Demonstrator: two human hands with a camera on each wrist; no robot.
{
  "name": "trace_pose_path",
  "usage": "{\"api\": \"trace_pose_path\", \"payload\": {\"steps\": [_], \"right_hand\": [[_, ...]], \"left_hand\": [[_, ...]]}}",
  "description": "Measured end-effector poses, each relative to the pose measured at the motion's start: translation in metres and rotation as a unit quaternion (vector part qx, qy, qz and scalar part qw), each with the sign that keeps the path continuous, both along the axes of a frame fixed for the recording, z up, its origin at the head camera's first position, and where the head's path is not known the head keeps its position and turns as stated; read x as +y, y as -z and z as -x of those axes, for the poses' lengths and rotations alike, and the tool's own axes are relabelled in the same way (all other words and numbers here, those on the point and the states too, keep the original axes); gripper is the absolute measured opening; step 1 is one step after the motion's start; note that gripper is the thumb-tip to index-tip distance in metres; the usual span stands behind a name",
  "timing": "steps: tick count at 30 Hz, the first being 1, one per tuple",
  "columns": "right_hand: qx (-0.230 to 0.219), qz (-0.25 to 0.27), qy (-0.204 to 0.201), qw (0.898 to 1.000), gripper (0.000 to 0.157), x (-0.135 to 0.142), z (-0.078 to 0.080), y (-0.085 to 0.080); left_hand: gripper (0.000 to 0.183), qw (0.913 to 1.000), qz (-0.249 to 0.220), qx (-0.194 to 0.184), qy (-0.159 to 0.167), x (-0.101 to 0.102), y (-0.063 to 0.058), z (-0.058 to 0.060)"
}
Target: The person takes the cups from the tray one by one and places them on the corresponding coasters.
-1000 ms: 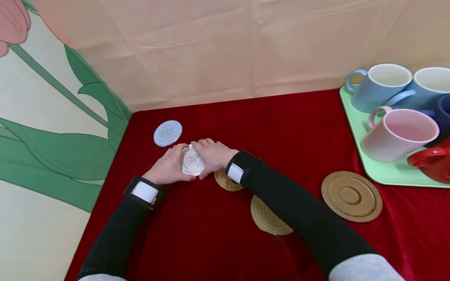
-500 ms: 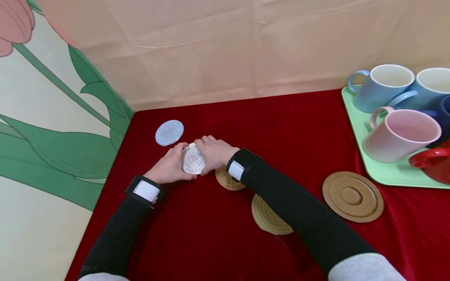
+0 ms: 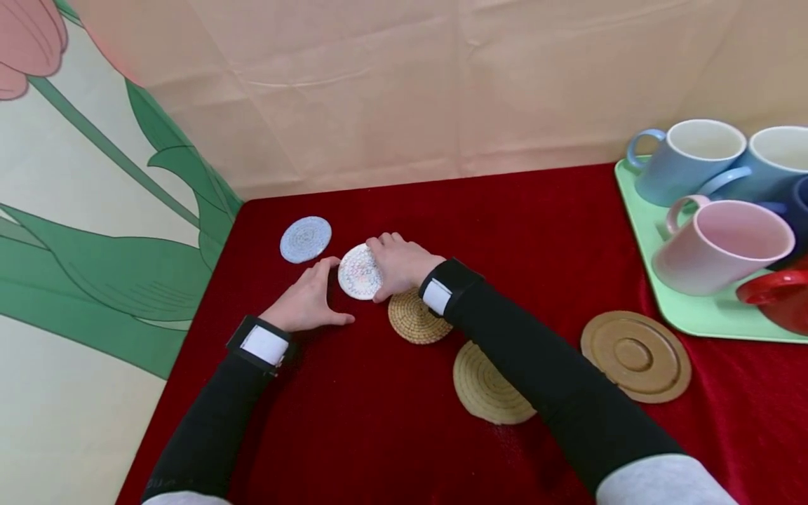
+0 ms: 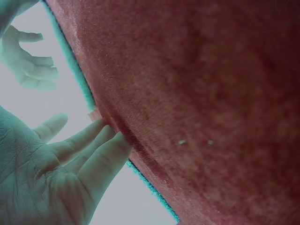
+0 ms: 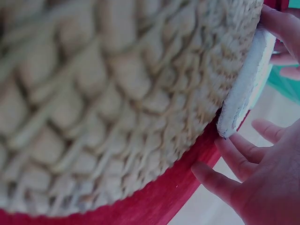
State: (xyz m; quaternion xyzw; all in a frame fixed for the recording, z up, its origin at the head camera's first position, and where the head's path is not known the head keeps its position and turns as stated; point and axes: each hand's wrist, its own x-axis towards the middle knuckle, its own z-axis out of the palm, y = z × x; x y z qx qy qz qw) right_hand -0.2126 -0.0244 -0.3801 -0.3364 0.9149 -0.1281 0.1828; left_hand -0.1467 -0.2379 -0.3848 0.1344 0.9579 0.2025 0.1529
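Observation:
My right hand (image 3: 404, 263) grips the right edge of a round white coaster (image 3: 358, 272) with bluish and pinkish flecks. Thumb and fingers lie at opposite sides of its rim, and the hand covers that part. Just left of the coaster is my left hand (image 3: 308, 298), its thumb and fingers spread apart with nothing between them. Under and beside the right wrist lies a woven straw coaster (image 3: 416, 319), partly covered. It fills much of the right wrist view, where the white coaster (image 5: 248, 84) shows edge-on beyond it.
A pale blue coaster (image 3: 306, 239) lies at the back left. A larger beige coiled mat (image 3: 486, 389) is partly under the right forearm. Farther right are a brown round coaster (image 3: 634, 356) and a green tray (image 3: 713, 312) with several mugs. The table has a red cloth (image 3: 353, 421).
Both hands held the white coaster earlier. The left hand has let go of it and stays in place, while the right hand has moved it slightly right and away from me.

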Motion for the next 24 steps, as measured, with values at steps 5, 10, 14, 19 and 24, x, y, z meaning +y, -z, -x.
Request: {"api": "trace_pose_path", "payload": {"steps": [5, 10, 14, 19, 24], "right_hand": [[-0.001, 0.009, 0.019, 1.000, 0.096, 0.006, 0.005, 0.001], [0.006, 0.017, 0.037, 0.999, 0.096, 0.012, 0.011, 0.003], [0.006, 0.019, 0.046, 0.999, 0.096, 0.016, 0.015, 0.004], [0.003, 0.023, 0.053, 0.998, 0.097, 0.018, 0.018, 0.006], [0.000, 0.027, 0.056, 0.998, 0.097, 0.018, 0.019, 0.007]], "left_hand": [[0.101, 1.0000, 0.009, 0.002, 0.001, 0.001, 0.000, 0.000], [0.100, 0.9999, 0.011, 0.005, 0.001, 0.001, 0.000, -0.001], [0.098, 0.9999, 0.012, -0.001, -0.002, 0.001, 0.000, -0.001], [0.098, 0.9999, 0.015, -0.002, -0.003, 0.002, 0.000, -0.002], [0.098, 0.9999, 0.017, 0.002, -0.002, 0.002, -0.001, -0.002]]}}
